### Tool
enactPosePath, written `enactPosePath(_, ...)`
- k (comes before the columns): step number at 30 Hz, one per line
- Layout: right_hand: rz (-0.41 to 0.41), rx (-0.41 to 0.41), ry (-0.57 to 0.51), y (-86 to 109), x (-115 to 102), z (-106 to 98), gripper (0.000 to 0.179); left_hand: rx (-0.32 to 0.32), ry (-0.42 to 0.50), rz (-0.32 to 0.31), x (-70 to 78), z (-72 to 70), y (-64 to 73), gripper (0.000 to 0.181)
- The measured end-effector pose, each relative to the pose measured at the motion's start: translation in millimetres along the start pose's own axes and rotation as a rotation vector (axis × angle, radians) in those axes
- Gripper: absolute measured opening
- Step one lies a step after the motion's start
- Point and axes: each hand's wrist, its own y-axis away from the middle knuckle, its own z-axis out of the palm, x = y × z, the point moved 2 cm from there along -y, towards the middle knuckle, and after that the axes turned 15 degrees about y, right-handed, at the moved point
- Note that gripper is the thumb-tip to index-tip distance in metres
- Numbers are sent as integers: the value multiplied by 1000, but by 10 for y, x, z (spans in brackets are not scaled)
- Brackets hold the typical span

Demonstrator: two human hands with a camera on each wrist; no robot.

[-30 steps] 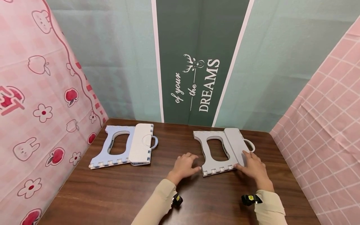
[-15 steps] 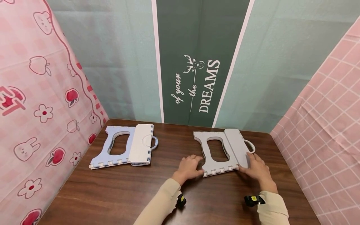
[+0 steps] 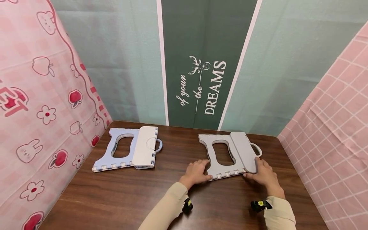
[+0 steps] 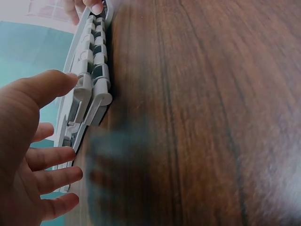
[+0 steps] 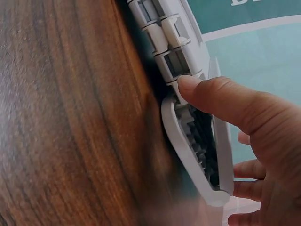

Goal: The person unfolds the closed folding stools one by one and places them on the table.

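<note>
A grey folding step stool (image 3: pixel 241 153) lies folded flat on the table, its carry handle to the right. My left hand (image 3: pixel 196 173) is at its near left corner; in the left wrist view the thumb (image 4: pixel 56 84) meets the hinged edge while the other fingers extend loosely beside the leg end. At the near right corner is my right hand (image 3: pixel 265 174). Its thumb (image 5: pixel 207 92) touches the hinges in the right wrist view, with the fingers spread along the seat's outer side. A blue and white folding step stool (image 3: pixel 146 145) lies folded to the left, untouched.
Both stools lie on a dark wooden table (image 3: pixel 115 198). A green curtain (image 3: pixel 129 64) with printed lettering hangs behind it. Pink printed cloth (image 3: pixel 34 127) stands at the left, and pink checked cloth (image 3: pixel 336 137) at the right.
My left hand has moved right, up to the grey stool's near left corner. My right hand has slid from the top of the seat toward its near right edge.
</note>
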Motion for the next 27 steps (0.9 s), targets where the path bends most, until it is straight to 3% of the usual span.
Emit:
enactPosePath(15,30,-39,-19,-21,63,79,116,-44,10,-23,74,84,-59,73)
enactPosePath(27,30,-27,-21,-40,49,119,113,-65,108,-39,122,144,-132,74)
